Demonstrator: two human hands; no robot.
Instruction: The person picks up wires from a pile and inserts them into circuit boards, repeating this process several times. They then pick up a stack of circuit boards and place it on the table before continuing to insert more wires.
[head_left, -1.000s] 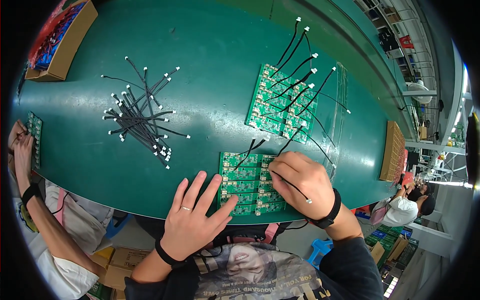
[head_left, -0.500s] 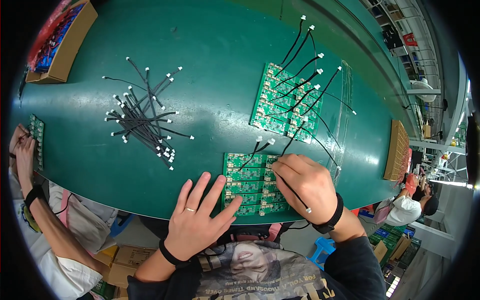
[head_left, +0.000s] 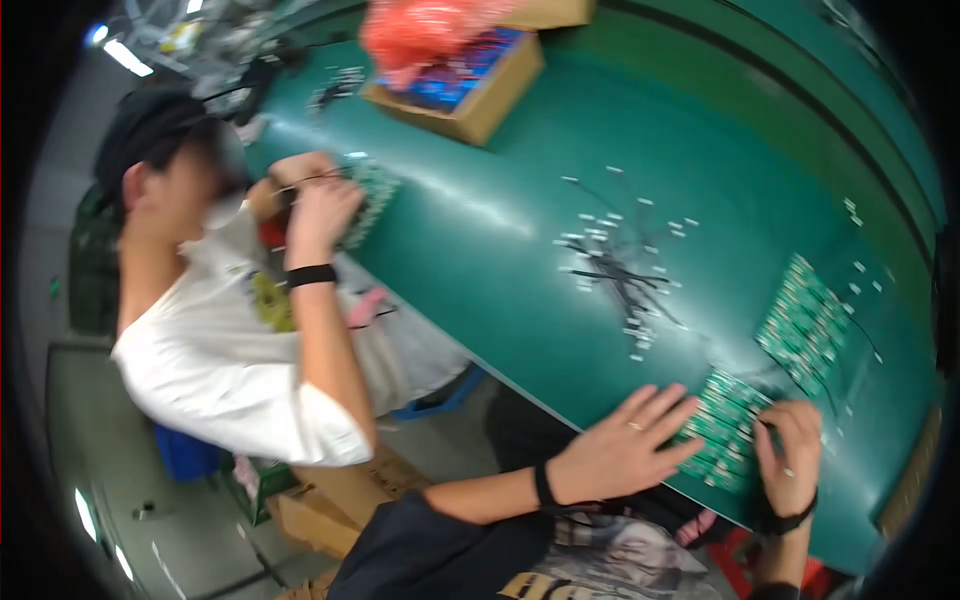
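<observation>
A green circuit board panel (head_left: 722, 428) lies at the table's near edge, between my two hands. My left hand (head_left: 632, 446) is open, palm down, its spread fingertips at the panel's left edge. At the panel's right side my right hand (head_left: 792, 452) pinches a thin black cable; a small white connector end shows below the fingers. Motion blur hides the exact spot where the cable meets the board. Beyond it rests a second green panel (head_left: 803, 326) with black cables and white connectors sticking out. A loose heap of black cables (head_left: 622, 284) lies to the left.
On the left, a person in a white shirt (head_left: 240, 340) works with both hands on another green panel (head_left: 372, 200). A cardboard box (head_left: 470, 122) with blue parts and red plastic wrap (head_left: 420, 35) stands at the back. Cardboard boxes (head_left: 345, 495) sit below the table.
The view has swung to the left, bringing the neighbouring person and the box further in. My right hand still pinches the cable at the panel, and my left hand stays at its left edge.
</observation>
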